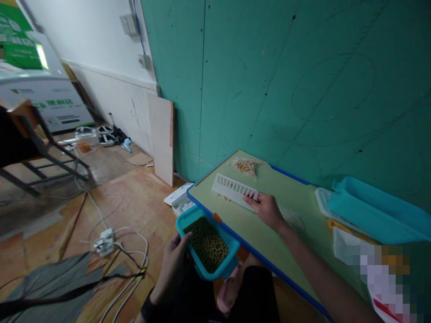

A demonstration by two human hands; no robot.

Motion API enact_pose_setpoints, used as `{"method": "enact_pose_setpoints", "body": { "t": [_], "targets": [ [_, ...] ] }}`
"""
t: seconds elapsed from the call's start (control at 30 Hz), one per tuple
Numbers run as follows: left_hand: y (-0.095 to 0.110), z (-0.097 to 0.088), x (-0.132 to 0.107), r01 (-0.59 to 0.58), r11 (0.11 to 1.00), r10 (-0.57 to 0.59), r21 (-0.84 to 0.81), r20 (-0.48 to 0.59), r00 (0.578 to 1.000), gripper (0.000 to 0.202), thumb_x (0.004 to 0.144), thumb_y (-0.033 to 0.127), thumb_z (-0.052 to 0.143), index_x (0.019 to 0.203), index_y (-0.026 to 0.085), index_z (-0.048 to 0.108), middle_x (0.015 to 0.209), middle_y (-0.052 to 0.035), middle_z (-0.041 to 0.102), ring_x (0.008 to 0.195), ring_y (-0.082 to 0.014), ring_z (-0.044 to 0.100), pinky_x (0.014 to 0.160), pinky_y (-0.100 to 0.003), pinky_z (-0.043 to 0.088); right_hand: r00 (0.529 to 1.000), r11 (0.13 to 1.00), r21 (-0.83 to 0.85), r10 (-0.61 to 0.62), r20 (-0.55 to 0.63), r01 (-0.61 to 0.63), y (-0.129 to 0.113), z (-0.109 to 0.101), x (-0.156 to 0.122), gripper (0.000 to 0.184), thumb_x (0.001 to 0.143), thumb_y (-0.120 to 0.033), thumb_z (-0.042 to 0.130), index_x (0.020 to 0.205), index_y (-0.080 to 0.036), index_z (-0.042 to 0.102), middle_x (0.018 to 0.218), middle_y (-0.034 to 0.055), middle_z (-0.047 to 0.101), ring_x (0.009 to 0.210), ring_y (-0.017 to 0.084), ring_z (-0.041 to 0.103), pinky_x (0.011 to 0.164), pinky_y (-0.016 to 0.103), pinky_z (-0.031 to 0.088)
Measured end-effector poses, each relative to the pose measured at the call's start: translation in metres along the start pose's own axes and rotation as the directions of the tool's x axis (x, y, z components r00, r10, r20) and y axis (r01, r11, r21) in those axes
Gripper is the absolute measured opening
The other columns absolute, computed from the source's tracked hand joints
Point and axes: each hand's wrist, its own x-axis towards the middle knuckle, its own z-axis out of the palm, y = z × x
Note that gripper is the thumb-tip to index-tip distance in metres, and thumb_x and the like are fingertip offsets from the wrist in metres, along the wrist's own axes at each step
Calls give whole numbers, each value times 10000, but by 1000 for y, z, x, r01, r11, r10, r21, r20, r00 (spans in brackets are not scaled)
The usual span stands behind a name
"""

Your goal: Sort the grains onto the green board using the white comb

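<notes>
My left hand (173,264) grips the near rim of a small teal tray (232,258) filled with green beans (207,244), held just below the table's front edge. My right hand (266,208) rests on the pale green table (269,242), its fingers closed on the right end of a white slotted scraper (232,188). Beyond the scraper lies a pile of yellow beans (246,166). A patch of white grains (292,217) sits just right of my right hand.
Teal trays (373,208) are stacked over a white tray (321,199) at the table's right, against the green wall (286,80). White boxes (178,199) lie on the floor by the table corner. Cables and a power strip (105,241) cross the wooden floor at left.
</notes>
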Motion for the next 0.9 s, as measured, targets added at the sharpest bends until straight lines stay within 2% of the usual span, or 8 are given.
{"method": "enact_pose_setpoints", "body": {
  "t": [0.23, 0.43, 0.63, 0.8, 0.9],
  "targets": [
    [1, 0, 1, 9, 1000, -9, -8, -15, 1000, 509, 533, 570, 862, 751, 165, 644, 452, 94, 444, 382, -86, 403, 374, -209, 354, 998, 998, 63, 20, 61, -24, -6, 1, -10, 327, 896, -436, 641, 976, -164, 805, 907, 58, 806, 841, 282, 763, 752, 356, 597],
    [-2, -4, 3, -27, 1000, 27, -9, 19, 999, 467, 600, 541, 852, 769, 165, 631, 462, 95, 457, 378, -86, 410, 379, -215, 374, 997, 995, 96, 34, 69, -40, -10, 4, -17, 315, 888, -431, 652, 956, -164, 805, 887, 55, 804, 839, 278, 760, 766, 359, 602],
    [0, -3, 3, -22, 1000, 22, 8, 5, 1000, 468, 582, 545, 850, 759, 174, 626, 440, 90, 471, 360, -102, 435, 368, -231, 401, 995, 991, 123, 50, 85, -60, -17, 4, -25, 323, 875, -437, 672, 965, -156, 805, 937, 75, 806, 851, 293, 765, 785, 391, 612],
    [2, -2, 6, -29, 1000, 29, -4, -15, 999, 473, 556, 556, 848, 724, 183, 609, 417, 99, 442, 334, -100, 424, 339, -221, 373, 996, 990, 136, 21, 85, -33, -31, 1, -42, 300, 891, -431, 653, 948, -180, 806, 937, 66, 808, 865, 292, 770, 776, 375, 617],
    [1, -2, 7, -39, 999, 39, -11, -6, 999, 445, 575, 531, 846, 730, 180, 622, 423, 103, 434, 340, -96, 426, 345, -217, 377, 998, 993, 110, 23, 57, -29, -40, 4, -59, 277, 900, -409, 638, 902, -186, 803, 868, 63, 806, 817, 282, 776, 701, 333, 617]
  ]
}}
